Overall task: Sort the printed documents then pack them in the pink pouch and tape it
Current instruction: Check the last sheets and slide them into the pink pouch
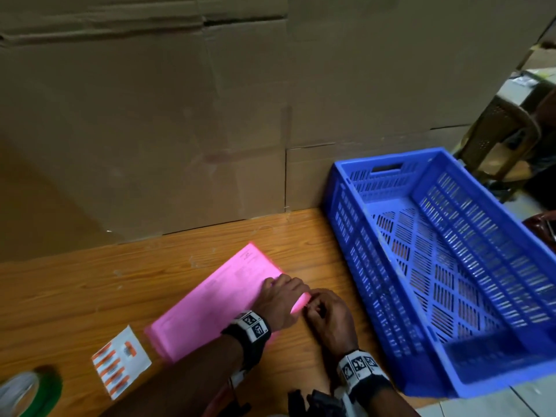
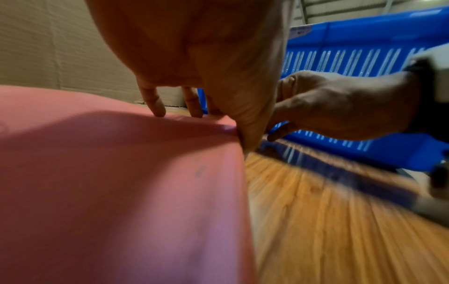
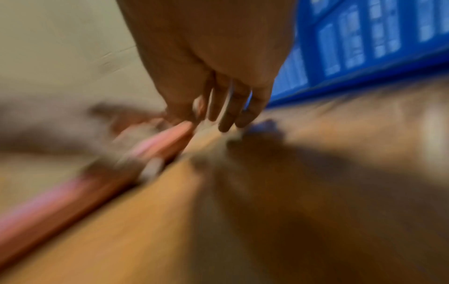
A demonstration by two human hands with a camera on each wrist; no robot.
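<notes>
Your left hand (image 1: 281, 299) presses straight fingers on the pouch (image 1: 210, 305), flat beside the crate (image 1: 451, 266); your right hand (image 1: 326, 311) pinches its flap. Sealing appears in hand; next, fetch the tape (image 1: 27, 392)

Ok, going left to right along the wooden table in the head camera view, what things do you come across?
Green tape roll → white card with orange bars → pink pouch → left hand pressing on the pouch → right hand pinching its edge → blue crate.
</notes>
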